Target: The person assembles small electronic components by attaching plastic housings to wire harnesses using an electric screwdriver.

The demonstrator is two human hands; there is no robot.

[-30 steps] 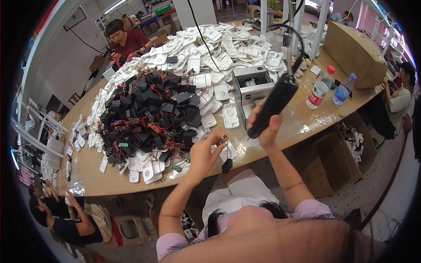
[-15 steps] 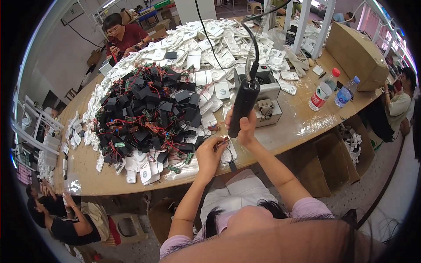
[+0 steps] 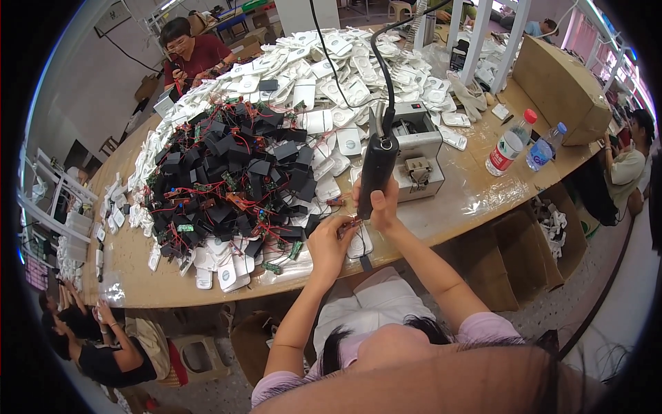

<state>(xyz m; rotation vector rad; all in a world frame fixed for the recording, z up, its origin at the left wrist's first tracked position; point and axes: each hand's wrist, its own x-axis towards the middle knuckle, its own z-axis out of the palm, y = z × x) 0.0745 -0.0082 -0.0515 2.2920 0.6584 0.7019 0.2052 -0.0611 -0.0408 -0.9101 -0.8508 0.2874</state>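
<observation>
Gripping black corded electric screwdriver [image 3: 377,169] in right hand [image 3: 385,207] | pinching thin wiring [image 3: 357,221] in left hand [image 3: 329,243], near white casing [image 3: 356,247]

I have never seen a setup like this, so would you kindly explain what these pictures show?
There is no robot here: these are a person's own bare hands, seen from above by a wide fisheye camera worn on the head, which bends straight edges. The right hand grips a thick black handheld tool, its lower end close to the left hand. The left fingertips pinch something too small to make out, above a white casing. On the table lie a heap of black blocks with red wires, a larger pile of white casings, a grey metal device and two bottles.
</observation>
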